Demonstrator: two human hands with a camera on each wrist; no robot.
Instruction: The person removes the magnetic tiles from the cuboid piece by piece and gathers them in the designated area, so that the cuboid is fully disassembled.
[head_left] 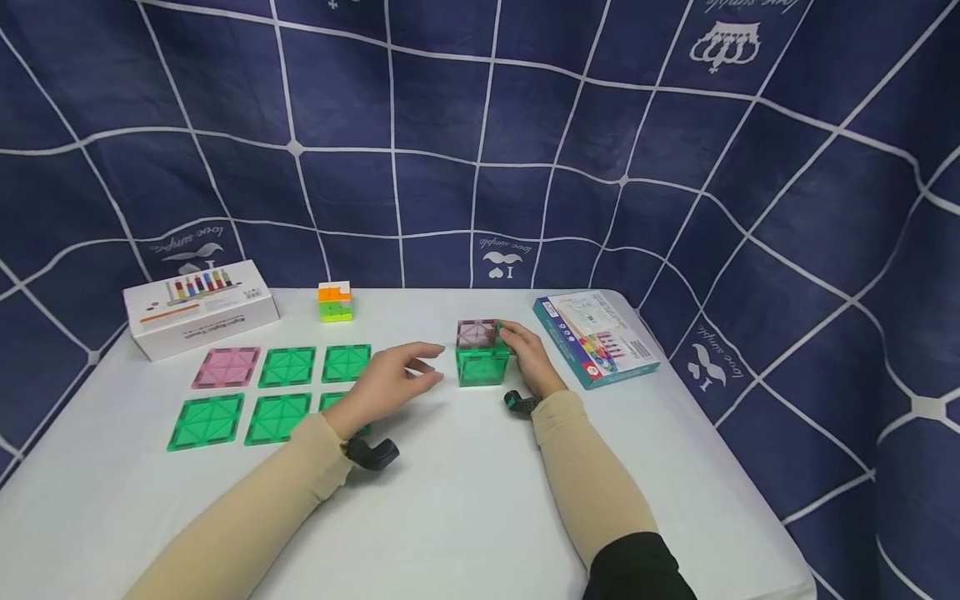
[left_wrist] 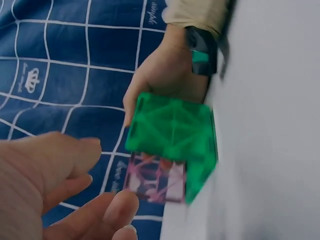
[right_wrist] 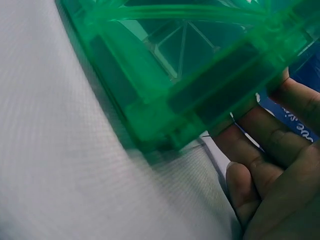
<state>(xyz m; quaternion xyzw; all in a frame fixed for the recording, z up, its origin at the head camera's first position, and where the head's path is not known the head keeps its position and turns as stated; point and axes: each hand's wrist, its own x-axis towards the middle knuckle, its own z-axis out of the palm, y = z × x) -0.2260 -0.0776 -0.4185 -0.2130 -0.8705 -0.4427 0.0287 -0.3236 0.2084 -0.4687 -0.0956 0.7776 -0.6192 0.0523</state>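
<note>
Translucent magnetic tiles stand joined as a small box on the table, with a green tile [head_left: 482, 367] at the front and a pink tile [head_left: 476, 334] behind it. At the box's right side my right hand [head_left: 529, 357] holds a green tile, fingers curled along its edge. Close up in the right wrist view, a green tile [right_wrist: 215, 82] has the fingers [right_wrist: 272, 135] at its far side. My left hand [head_left: 393, 379] hovers to the left of the box, holding nothing, its thumb and fingers apart. In the left wrist view its fingers [left_wrist: 117, 210] reach near the pink tile.
Flat tiles lie in two rows at the left, several green [head_left: 287, 367] and one pink [head_left: 227, 368]; my left forearm partly covers some. Behind them are a white box [head_left: 202, 312] and a colourful puzzle cube [head_left: 335, 302]. A flat blue-edged box [head_left: 596, 337] lies at the right.
</note>
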